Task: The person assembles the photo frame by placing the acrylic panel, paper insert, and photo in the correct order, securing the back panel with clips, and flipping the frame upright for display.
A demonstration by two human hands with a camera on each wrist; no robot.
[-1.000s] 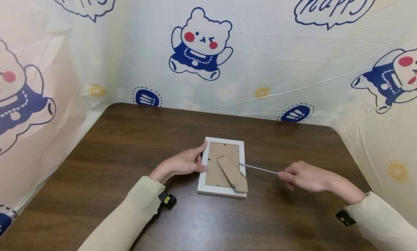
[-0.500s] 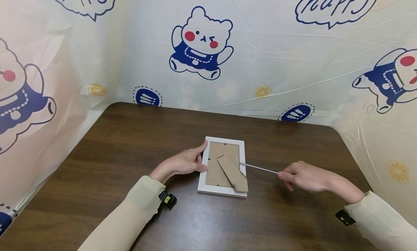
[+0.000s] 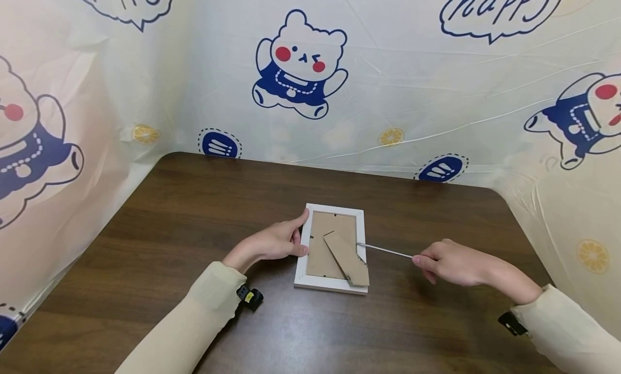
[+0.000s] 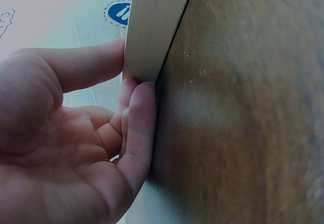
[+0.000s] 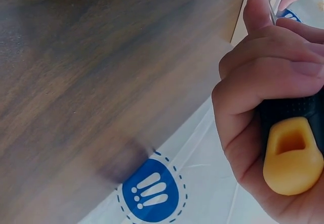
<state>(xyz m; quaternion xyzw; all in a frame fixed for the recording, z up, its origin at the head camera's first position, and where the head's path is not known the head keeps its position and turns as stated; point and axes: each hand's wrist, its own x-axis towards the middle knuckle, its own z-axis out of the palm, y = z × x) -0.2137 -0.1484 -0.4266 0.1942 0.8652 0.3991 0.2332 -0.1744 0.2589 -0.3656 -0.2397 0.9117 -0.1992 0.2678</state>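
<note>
A white picture frame (image 3: pixel 301 271) lies face down on the table, its brown backing board (image 3: pixel 322 220) showing. A cardboard easel stand (image 3: pixel 346 258) slants across the board, with a ragged edge at its right. My left hand (image 3: pixel 276 240) holds the frame's left side; in the left wrist view the thumb and curled fingertips touch the frame's edge (image 4: pixel 157 21). My right hand (image 3: pixel 456 262) grips a screwdriver (image 3: pixel 388 250) whose tip meets the inner right border, beside the stand. In the right wrist view its black handle has a yellow end (image 5: pixel 292 171).
The dark wooden table (image 3: pixel 194 201) spreads around the frame. A printed plastic sheet (image 3: pixel 368 67) with cartoon bears surrounds the table at the back and sides. Black straps (image 3: pixel 249 297) sit on both wrists.
Almost nothing differs. My right hand has shifted very slightly left along with the screwdriver; the frame and my left hand stay in place.
</note>
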